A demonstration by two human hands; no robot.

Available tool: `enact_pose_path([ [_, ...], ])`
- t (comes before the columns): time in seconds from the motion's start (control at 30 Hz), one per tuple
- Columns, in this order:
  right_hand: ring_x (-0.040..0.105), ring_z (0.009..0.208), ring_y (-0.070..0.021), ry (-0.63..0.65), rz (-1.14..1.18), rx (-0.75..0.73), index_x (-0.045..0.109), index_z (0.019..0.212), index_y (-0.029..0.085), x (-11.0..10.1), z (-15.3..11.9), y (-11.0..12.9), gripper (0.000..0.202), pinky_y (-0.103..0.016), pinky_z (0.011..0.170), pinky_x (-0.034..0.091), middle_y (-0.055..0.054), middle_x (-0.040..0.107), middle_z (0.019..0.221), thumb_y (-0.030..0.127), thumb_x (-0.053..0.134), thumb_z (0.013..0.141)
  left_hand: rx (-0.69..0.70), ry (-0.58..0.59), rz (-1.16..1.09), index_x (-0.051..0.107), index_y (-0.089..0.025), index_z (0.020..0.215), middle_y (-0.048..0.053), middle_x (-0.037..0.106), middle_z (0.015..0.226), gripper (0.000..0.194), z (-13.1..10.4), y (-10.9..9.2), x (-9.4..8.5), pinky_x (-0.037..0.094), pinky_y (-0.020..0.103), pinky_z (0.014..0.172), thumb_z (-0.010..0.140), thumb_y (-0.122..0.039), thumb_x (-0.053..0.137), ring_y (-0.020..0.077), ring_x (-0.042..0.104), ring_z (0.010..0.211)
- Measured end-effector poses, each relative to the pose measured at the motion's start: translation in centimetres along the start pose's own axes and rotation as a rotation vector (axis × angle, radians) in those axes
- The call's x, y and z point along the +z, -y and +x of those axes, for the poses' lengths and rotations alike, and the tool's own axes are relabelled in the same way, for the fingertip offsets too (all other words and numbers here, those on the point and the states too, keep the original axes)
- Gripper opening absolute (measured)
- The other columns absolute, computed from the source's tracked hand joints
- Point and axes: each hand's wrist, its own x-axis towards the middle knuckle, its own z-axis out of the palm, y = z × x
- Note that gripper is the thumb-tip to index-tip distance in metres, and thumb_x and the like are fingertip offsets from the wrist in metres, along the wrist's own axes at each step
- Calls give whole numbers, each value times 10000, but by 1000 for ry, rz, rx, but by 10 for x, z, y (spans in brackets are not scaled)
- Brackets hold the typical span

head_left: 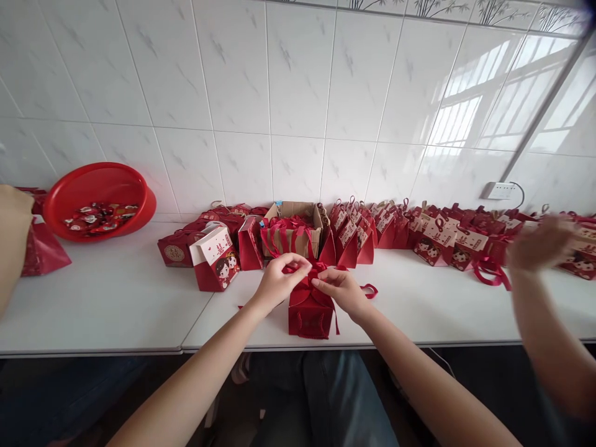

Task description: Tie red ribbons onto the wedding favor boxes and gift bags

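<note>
A small red gift box (pixel 311 315) stands upright near the table's front edge, with red ribbon (pixel 370 290) at its top and trailing to the right. Above its upper left side is my left hand (pixel 282 277), its thumb and fingers pinched together on the ribbon. My right hand (pixel 342 288) is at the upper right of the box, thumb and fingertips closed at the ribbon there. Just what lies between the fingertips is small and partly hidden. Behind the hands, a cardboard carton (pixel 298 211) holds many red ribbons.
A red plastic basin (pixel 100 177) with wrapped sweets leans at the left. Several red and white gift boxes (pixel 215 259) line the wall. At right, another person's blurred arm (pixel 542 304) reaches over the white table (pixel 112 304). A socket strip (pixel 500 190) is on the wall.
</note>
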Motion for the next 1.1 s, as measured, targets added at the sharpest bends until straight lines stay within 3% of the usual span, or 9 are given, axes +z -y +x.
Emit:
enact_pose_path([
  [0.1,479,637,-121,-13,-48,-44,640,774,179,0,1,-4,372,-261,607,376,10,597,712,533,732,705,-91,-60,21,604,-199,838,48,650,922,308,-5,22,-7,460,323,826,744,-485,668,213,595,927],
  [0.23,527,706,-146,34,-81,-87,593,771,193,-1,3,-7,366,-268,656,410,6,602,737,542,699,737,-223,47,0,573,-188,727,12,607,750,362,-12,45,-11,451,292,680,674,-524,697,179,574,730],
  [0.37,523,657,-141,61,-115,-97,559,750,200,-3,4,-10,353,-268,639,409,21,571,677,534,675,759,-277,168,-78,503,-187,621,-19,510,593,371,-15,43,-9,404,251,554,734,-527,601,136,508,573],
  [0.53,570,678,-161,39,-165,-77,566,738,199,-3,1,-10,339,-284,654,435,-2,626,702,529,638,760,-220,158,-103,416,-205,642,-44,460,573,333,-15,38,-6,414,238,539,765,-477,564,114,478,526],
  [0.63,596,683,-177,-20,-213,-44,598,739,196,2,3,-8,283,-290,640,439,-29,671,729,477,613,764,-126,139,-43,454,-204,701,-39,494,615,264,-15,38,-10,427,238,539,794,-425,565,118,489,547],
  [0.77,606,669,-202,-122,-313,-6,640,698,193,10,10,-4,130,-306,625,425,-46,685,685,317,612,727,72,110,104,588,-198,796,27,608,816,113,-12,24,-26,467,283,717,786,-308,607,167,561,767],
  [0.9,572,646,-187,-94,-389,-38,708,689,187,15,11,9,104,-302,625,397,-27,680,667,195,606,677,232,238,214,669,-210,751,49,655,871,83,1,-8,-36,457,316,843,768,-213,587,203,588,883],
  [1.0,512,579,-142,19,-389,-75,711,671,194,14,7,17,111,-271,580,369,11,642,621,215,608,707,271,327,253,694,-221,784,36,666,848,114,20,-27,-29,477,310,818,745,-196,589,198,606,847],
  [1.1,411,504,-109,56,-386,-89,626,567,181,11,3,18,252,-257,509,294,24,540,530,336,617,766,263,342,264,692,-224,829,27,685,867,137,38,-30,-14,495,310,805,710,-201,629,201,621,841],
])
